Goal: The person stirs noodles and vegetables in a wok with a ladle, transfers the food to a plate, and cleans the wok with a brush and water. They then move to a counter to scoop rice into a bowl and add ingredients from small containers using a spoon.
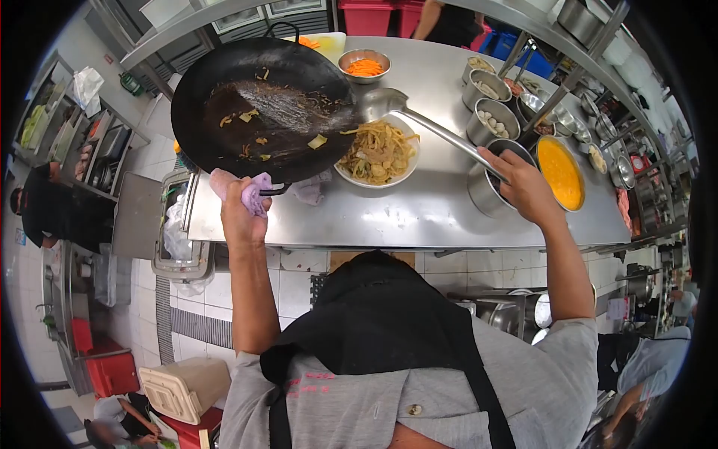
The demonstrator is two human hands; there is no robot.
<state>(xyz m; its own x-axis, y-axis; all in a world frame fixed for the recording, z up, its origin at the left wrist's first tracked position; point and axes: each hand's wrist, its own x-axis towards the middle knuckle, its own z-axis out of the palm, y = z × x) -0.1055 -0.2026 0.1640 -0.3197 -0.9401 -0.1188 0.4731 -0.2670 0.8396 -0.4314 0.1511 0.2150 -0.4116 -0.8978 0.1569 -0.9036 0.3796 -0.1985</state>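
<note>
The round white dish [414, 142] stands on the grey steel table [404, 221], right of the round black metal wok [288, 131].

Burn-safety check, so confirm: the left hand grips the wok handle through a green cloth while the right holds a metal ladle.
Not green: the head view shows a pale purple cloth. The left hand grips the wok handle through it, and the right hand holds a metal ladle.

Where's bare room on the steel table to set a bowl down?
Bare: table between near edge and noodle plate, and between carrot bowl and pots. Crowded: right end, around those pots; left end, under the wok.
</note>
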